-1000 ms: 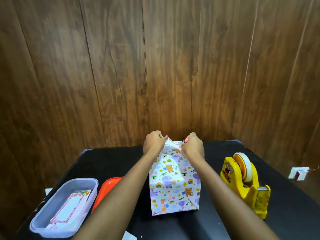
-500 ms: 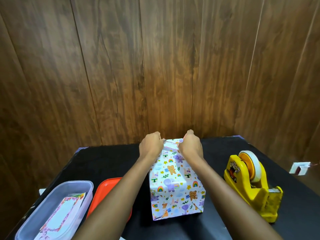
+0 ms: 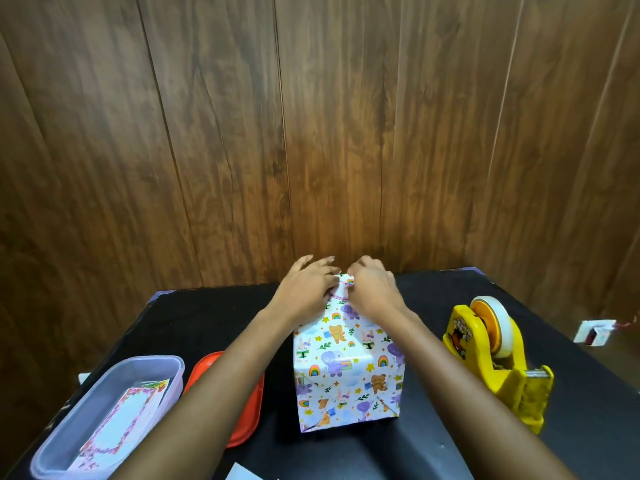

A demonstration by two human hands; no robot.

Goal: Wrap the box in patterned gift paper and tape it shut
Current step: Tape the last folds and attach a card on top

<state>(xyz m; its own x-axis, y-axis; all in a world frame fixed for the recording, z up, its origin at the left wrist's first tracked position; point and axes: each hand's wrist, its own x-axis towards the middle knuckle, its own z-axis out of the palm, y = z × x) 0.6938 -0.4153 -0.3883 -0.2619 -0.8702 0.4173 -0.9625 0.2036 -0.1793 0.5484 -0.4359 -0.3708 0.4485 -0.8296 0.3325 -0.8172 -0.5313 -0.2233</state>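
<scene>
Your left hand (image 3: pixel 304 289) presses with fingers stretched, and your right hand (image 3: pixel 374 292) pinches, the far-end fold of white animal-print gift paper (image 3: pixel 346 341) around the rectangular box (image 3: pixel 346 396) in the middle of the black desk (image 3: pixel 207 317). Its near end looks folded shut; taping from the yellow plastic tape dispenser (image 3: pixel 498 362), to the right, seems still to do.

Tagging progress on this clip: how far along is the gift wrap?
Done: patterned paper covers the box on top and sides, and the near end is folded shut. In hand: the left hand and right hand work the paper at the far end. To do: closing and taping that end; the tape dispenser sits untouched to the right. I cannot tell if any tape is on.
</scene>
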